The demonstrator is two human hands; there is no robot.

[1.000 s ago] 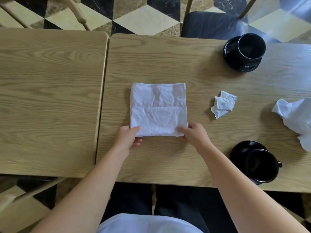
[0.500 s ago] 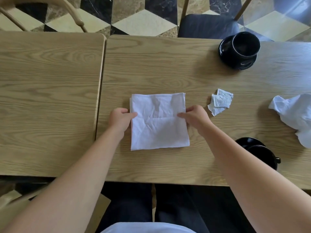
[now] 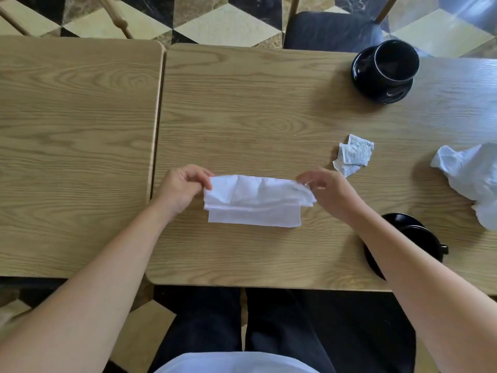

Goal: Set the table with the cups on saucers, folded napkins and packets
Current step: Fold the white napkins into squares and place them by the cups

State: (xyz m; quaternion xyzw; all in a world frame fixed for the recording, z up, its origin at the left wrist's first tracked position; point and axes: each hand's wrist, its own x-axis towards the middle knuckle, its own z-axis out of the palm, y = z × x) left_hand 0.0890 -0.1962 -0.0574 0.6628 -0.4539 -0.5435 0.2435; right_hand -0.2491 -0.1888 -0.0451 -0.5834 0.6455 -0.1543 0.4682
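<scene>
A white napkin (image 3: 255, 203) lies mid-table, its far half lifted and bent toward me over the near half. My left hand (image 3: 183, 188) pinches its left far corner and my right hand (image 3: 326, 191) pinches its right far corner. White packets (image 3: 352, 157) lie just right of my right hand. A black cup on a saucer (image 3: 386, 70) stands at the far right. Another black cup on a saucer (image 3: 419, 238) sits near the front edge, partly hidden by my right forearm. A crumpled white napkin (image 3: 473, 176) lies at the right edge.
Two wooden tables (image 3: 80, 157) stand side by side with a narrow gap between them. A dark-cushioned chair (image 3: 333, 30) is at the far side, and a wooden chair (image 3: 118, 20) is at the far left. The floor is chequered tile.
Both hands slid from the napkin's near corners up its sides to the far corners and lifted the far edge, bringing it over toward me. The flat square is now half folded.
</scene>
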